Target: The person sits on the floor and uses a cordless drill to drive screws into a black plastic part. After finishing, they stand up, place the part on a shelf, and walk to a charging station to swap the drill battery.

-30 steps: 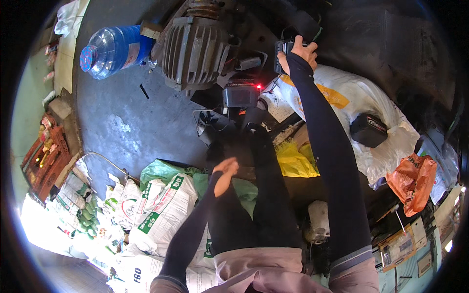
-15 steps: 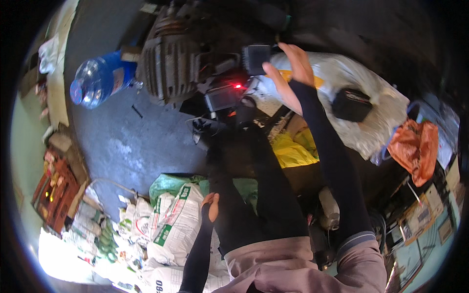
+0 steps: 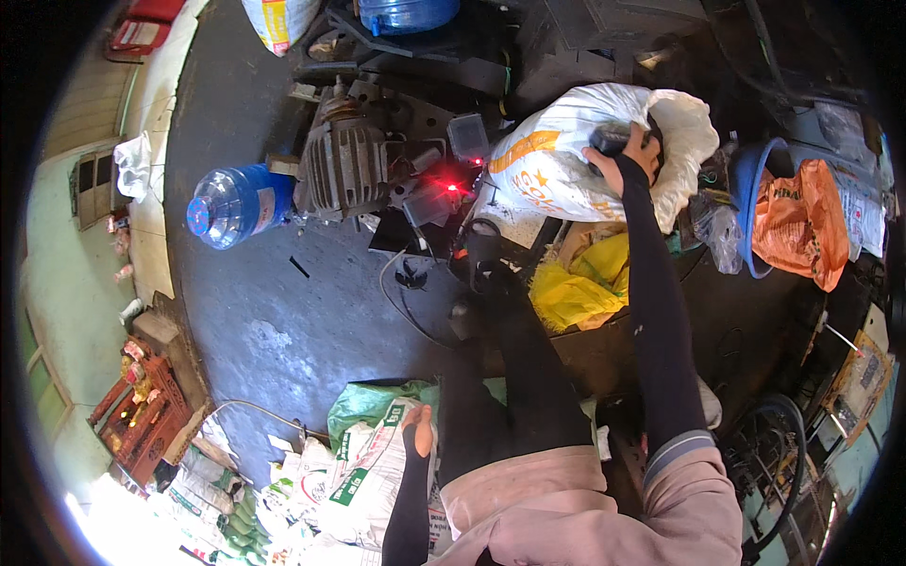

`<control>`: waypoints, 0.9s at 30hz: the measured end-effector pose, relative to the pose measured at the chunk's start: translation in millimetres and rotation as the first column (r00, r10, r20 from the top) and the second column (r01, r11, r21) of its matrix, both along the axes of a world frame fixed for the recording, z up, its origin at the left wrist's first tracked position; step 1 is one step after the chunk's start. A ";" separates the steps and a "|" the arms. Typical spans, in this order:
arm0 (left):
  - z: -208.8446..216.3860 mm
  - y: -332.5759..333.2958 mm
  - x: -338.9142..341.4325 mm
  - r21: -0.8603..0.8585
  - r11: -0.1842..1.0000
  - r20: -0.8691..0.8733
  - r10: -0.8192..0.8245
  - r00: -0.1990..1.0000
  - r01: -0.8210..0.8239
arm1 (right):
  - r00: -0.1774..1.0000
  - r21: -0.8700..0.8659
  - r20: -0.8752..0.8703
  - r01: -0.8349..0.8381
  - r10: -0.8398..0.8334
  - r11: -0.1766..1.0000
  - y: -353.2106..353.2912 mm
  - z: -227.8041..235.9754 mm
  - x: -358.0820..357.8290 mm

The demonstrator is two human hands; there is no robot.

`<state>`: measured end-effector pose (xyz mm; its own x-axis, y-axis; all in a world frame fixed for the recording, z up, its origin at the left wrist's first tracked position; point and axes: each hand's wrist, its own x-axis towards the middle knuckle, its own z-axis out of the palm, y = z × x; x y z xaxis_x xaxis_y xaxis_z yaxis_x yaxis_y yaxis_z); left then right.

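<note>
My right hand [image 3: 634, 158] is closed around a dark, block-shaped object [image 3: 611, 141] on top of a white woven sack [image 3: 552, 170] with orange printing. The fingers cover part of the block, so its exact kind does not show. Low in the picture, my left hand [image 3: 419, 430] hangs beside my left thigh, over white printed sacks [image 3: 368, 481], fingers loosely stretched with nothing visible in them. Near my feet, a clear plastic box [image 3: 467, 138] stands by a finned metal motor [image 3: 344, 170]. A second clear box [image 3: 427, 208] lies close to a glowing red light [image 3: 453, 188].
A blue water bottle [image 3: 241, 205] lies left of the motor. Yellow sacking [image 3: 585, 288] lies right of my feet. Farther right are a blue basin [image 3: 748, 212] and an orange bag [image 3: 800, 222]. A cable [image 3: 385, 283] runs across the floor near my feet.
My right hand has moved right from beside the clear box, which now stands near the motor, and has gripped the dark block on the sack. The view has shifted.
</note>
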<state>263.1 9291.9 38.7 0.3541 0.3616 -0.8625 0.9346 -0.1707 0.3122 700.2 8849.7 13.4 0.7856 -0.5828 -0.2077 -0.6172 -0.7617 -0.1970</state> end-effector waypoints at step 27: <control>251.3 -456.0 -50.0 -0.937 0.192 0.087 -0.682 0.726 0.293 | 0.582 0.701 0.622 -0.117 -0.524 0.703 -124.9 276.7 -648.6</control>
